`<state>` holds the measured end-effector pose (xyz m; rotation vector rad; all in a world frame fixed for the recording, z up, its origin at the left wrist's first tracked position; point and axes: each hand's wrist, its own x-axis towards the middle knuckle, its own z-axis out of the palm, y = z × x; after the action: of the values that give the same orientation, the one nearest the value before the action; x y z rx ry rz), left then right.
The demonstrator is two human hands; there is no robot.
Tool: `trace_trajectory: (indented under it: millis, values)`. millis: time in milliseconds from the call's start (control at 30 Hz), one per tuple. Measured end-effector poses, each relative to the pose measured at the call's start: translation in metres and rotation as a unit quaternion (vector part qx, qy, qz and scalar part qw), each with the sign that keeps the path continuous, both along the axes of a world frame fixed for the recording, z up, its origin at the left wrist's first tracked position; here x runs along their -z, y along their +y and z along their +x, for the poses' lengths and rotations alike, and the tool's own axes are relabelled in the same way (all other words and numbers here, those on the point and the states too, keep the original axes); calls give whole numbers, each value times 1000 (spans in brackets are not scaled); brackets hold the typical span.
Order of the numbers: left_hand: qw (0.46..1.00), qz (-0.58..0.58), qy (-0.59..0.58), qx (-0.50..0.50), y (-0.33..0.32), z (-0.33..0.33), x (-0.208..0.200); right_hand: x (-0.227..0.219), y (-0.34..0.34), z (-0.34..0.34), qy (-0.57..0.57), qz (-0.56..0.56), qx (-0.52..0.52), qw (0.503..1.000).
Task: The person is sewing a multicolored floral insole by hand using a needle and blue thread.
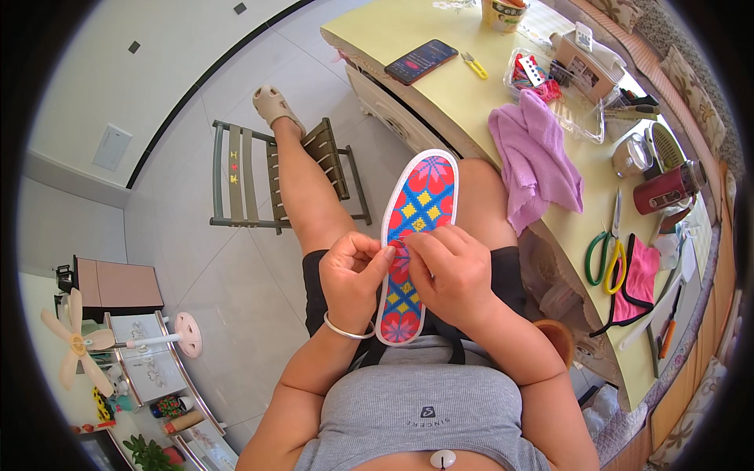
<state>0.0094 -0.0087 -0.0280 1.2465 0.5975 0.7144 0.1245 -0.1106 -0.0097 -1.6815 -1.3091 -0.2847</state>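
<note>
An embroidered shoe insole (420, 212) lies lengthwise in front of me, above my lap. Red flowers, blue lattice and yellow diamonds cover it inside a white rim. My left hand (353, 271), with a bangle (348, 333) at its wrist, is closed at the insole's left edge, thumb and forefinger pressed at its middle. From the other side, my right hand (454, 271) pinches over the insole's centre, fingertips close to the left thumb. Whatever sits between the right fingertips is too small to make out.
At right, a yellow-topped table (377, 31) bears a phone (422, 61), yellow snips (474, 65), a purple cloth (538, 153), scissors (611, 251), a pink cloth (638, 275) and a thread box (534, 74). My leg rests across a folding chair (247, 173). A fan (77, 344) stands lower left.
</note>
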Motion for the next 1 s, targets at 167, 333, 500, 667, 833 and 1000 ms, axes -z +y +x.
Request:
trace_trajectory:
  millis: [167, 333, 500, 667, 833, 1000]
  values:
    - [976, 210, 38, -50, -7, 0, 8, -3, -2, -4, -37, -43, -1, 998]
    - [940, 327, 38, -92, -8, 3, 6, -1, 3, -6, -22, -19, 6, 1000]
    - [949, 310, 46, -44, -7, -2, 8, 4, 5, -9, 18, -6, -3, 1000]
    - [994, 98, -31, -37, -5, 1, 1, -7, -7, -2, 100, 100, -1, 990]
    - [984, -98, -140, 55, 3, -1, 3, 11, -19, 35, 404, 136, -12, 905]
    - [970, -166, -150, 95, -3, 0, 10, 24, -6, 0, 832, 131, -170, 511]
